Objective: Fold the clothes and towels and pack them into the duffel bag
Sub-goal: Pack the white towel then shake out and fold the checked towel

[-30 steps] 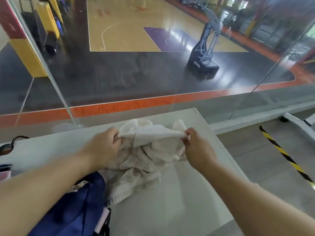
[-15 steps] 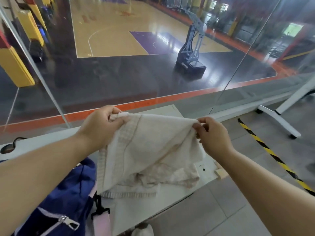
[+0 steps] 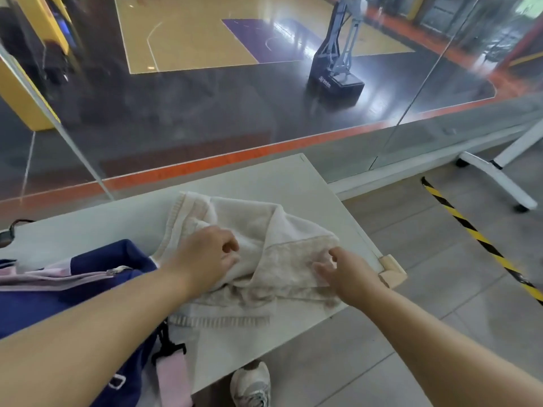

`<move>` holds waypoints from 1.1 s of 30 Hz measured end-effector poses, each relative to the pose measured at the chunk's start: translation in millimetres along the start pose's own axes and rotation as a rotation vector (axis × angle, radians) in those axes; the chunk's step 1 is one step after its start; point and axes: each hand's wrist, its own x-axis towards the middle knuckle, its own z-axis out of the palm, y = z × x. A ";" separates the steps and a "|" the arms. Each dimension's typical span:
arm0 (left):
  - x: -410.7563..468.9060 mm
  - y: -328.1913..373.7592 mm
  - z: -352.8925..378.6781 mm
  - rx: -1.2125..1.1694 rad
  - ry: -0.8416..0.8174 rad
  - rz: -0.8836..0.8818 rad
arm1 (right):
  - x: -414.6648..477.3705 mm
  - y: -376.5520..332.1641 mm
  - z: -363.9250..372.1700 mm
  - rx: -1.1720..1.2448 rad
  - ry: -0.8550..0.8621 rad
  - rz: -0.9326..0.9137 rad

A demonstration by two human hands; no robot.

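Observation:
A cream towel [image 3: 273, 230] lies crumpled on the white table [image 3: 249, 179], with one corner folded over toward me. My left hand [image 3: 205, 255] sits on the towel's left part, its fingers curled into a fold of the cloth. My right hand [image 3: 348, 274] rests on the towel's right edge with the fingers loosely spread. The navy duffel bag [image 3: 88, 292] with pink trim stands at the table's left, its top zip open, touching the towel's left side. My left forearm crosses over the bag.
A glass wall [image 3: 205, 113] runs just behind the table. The table's right corner carries a wooden guard [image 3: 392, 268]. Black-and-yellow floor tape [image 3: 470, 227] and a white wheeled leg [image 3: 496, 183] lie to the right. My shoe [image 3: 251, 383] shows under the front edge.
The towel, held up spread between both hands half a second ago, now lies on the table. Both hands have come down onto it, and the right hand has let go of its corner.

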 end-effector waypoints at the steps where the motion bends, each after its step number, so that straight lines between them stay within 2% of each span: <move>1: -0.4 3.0 13.3 0.015 -0.083 -0.003 | 2.4 0.3 3.2 0.000 -0.003 0.009; 4: -1.4 11.2 49.8 0.160 -0.238 -0.018 | 9.0 3.4 10.8 0.052 -0.002 0.045; 9: 2.4 15.0 72.0 0.333 -0.209 -0.046 | 17.4 8.4 18.3 0.067 0.003 0.071; 14: 6.8 13.9 67.7 0.333 -0.289 -0.072 | 21.5 15.9 17.0 0.157 0.009 0.039; 18: 3.4 14.8 65.1 0.335 -0.318 -0.048 | 17.3 29.1 8.7 0.017 -0.009 0.098; 22: 0.3 14.4 61.2 0.307 -0.245 -0.006 | 8.2 50.6 8.3 0.110 0.038 0.129; 27: -16.3 17.3 43.5 -0.026 -0.096 0.030 | -9.9 56.9 4.6 0.297 0.202 0.115; 30: -21.8 22.4 24.1 -0.060 -0.041 0.074 | -20.4 50.6 3.4 0.391 0.289 0.071; 33: -27.6 21.6 11.1 -0.025 0.019 0.029 | -26.2 42.3 4.6 0.463 0.320 0.042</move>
